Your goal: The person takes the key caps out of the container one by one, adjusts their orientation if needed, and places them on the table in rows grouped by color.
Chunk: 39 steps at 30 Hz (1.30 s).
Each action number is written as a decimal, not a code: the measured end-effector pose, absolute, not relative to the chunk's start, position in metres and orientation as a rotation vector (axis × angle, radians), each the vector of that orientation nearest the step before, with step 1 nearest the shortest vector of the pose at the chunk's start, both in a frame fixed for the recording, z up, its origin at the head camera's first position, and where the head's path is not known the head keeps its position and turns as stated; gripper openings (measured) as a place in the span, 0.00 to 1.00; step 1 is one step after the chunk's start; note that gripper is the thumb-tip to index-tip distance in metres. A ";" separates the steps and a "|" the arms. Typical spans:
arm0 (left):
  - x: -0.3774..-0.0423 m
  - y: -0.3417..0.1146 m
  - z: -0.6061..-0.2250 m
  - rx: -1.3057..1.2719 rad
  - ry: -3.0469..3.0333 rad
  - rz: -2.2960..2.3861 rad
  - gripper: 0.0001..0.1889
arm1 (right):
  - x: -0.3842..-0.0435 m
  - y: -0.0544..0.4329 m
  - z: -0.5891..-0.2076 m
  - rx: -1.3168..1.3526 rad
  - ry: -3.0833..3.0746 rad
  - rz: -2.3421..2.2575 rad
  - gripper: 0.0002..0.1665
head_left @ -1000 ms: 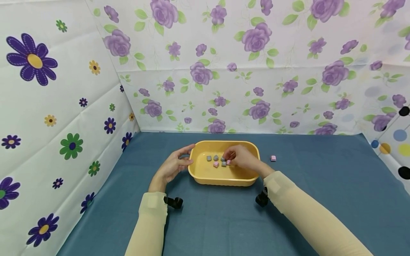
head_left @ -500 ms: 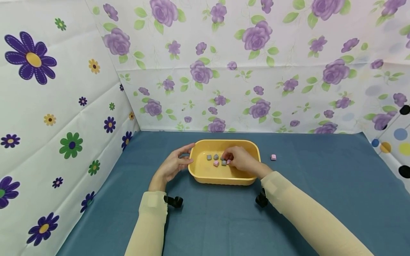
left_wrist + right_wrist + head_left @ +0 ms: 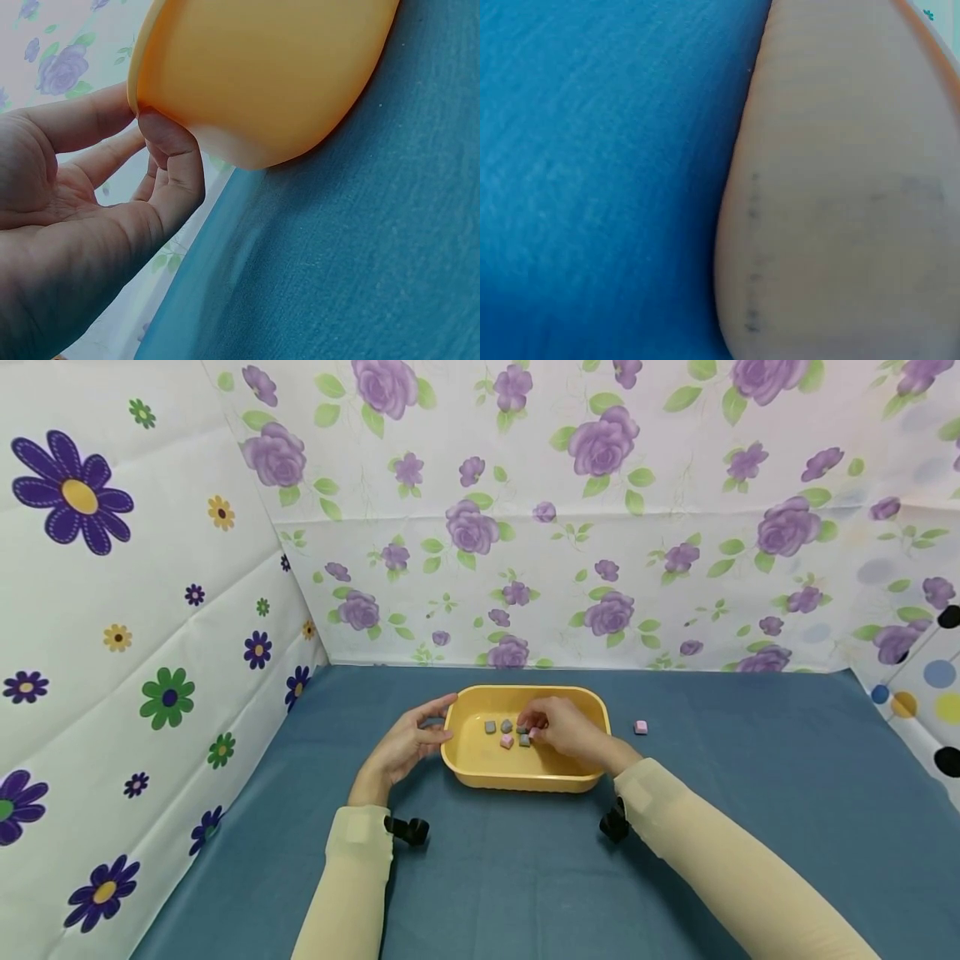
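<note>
My left hand (image 3: 399, 748) holds the left end of a yellow plastic tub (image 3: 517, 782). In the left wrist view, the thumb and fingers of the left hand (image 3: 97, 180) meet at the tub's rim (image 3: 137, 75). My right hand (image 3: 567, 727) reaches down inside the tub, with thumb and fingertips around a small pink cube (image 3: 533, 733). A grey cube (image 3: 524, 741) lies just below it, and another grey cube (image 3: 522, 729) is partly covered by the fingertips. The right wrist view has the tub's outer wall (image 3: 840, 187) but not the hand.
Further left in the tub lie a grey cube (image 3: 490, 727), another grey piece (image 3: 506, 726) and a pink cube (image 3: 507, 741). One pink cube (image 3: 641, 727) sits outside, right of the tub, on the blue cloth (image 3: 495, 877). A flowered backdrop (image 3: 525, 552) stands behind.
The right hand has shifted slightly away from me, and the pink cube at its fingers has moved a little back and left. The left hand stays on the tub's rim.
</note>
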State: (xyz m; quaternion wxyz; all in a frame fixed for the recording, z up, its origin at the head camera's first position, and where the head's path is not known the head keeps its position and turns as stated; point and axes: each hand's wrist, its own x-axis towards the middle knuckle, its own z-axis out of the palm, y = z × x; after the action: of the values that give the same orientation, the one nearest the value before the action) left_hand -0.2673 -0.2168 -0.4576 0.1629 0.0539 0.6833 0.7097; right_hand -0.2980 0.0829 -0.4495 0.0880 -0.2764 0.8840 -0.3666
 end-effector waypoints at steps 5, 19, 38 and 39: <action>-0.267 -0.216 -0.457 0.149 1.954 2.021 0.35 | -0.297 0.084 -0.446 -0.844 2.634 -1.076 0.13; -0.267 -0.216 -0.457 0.143 1.961 2.013 0.35 | -0.301 0.092 -0.443 -0.798 2.609 -1.277 0.14; -0.267 -0.217 -0.458 0.163 1.961 2.014 0.35 | -0.302 0.107 -0.432 -0.748 2.570 -1.413 0.15; -0.267 -0.216 -0.458 0.163 1.960 2.015 0.35 | -0.302 0.108 -0.431 -0.738 2.566 -1.417 0.15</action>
State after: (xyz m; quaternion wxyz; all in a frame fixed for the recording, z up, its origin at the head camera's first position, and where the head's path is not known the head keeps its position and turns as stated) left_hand -0.2671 -0.2165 -0.4581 0.1620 0.0570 0.6869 0.7062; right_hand -0.3018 0.1077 -0.4307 0.0594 -0.2437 0.8475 -0.4679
